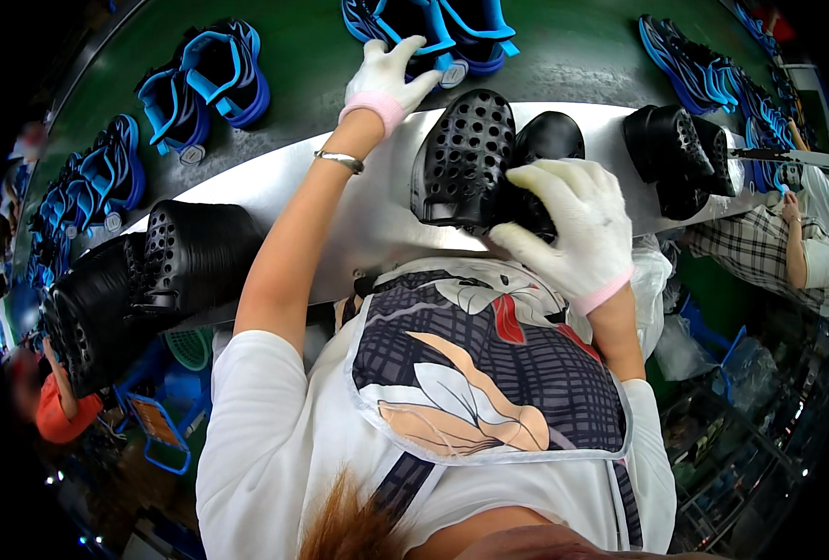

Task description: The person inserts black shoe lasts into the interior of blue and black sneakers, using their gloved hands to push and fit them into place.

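Two black clogs [489,154] sit at the metal shelf's [377,224] near edge; my right hand [578,224] grips them, my left hand [391,75] reaches open-fingered toward blue sandals [452,33].

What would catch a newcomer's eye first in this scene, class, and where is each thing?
At centre, the gloved right hand grips a pair of black perforated clogs on the metal ledge. The gloved left hand reaches up to blue sandals on the green belt.
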